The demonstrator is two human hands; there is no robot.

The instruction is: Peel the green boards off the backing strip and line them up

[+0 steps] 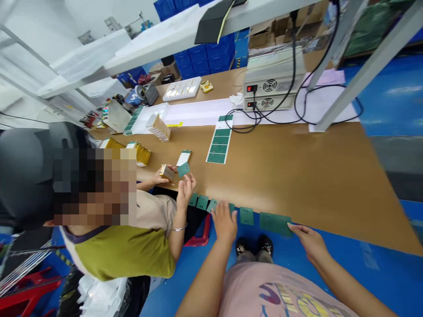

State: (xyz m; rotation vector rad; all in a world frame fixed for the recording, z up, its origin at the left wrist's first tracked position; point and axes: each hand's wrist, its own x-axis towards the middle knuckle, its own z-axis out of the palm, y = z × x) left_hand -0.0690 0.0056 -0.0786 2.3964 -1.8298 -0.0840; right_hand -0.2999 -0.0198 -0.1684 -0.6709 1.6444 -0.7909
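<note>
1. While the right hand (309,241) pinches the right end of a green strip (275,223) between thumb and fingers, the left hand (225,223) is spread and slightly blurred; whether it touches anything cannot be told.
2. The strip runs along the front edge of the brown table (313,176), and smaller green pieces (246,215) continue the row leftward, past the left hand.
3. Beyond them on the left, a co-worker (125,248) holds a pale block (168,173) in one hand and a green card (183,169) in the other.
4. Farther back lies a green-panelled sheet (220,140), near two stacked grey units (272,81) with black cables (294,57).
</note>
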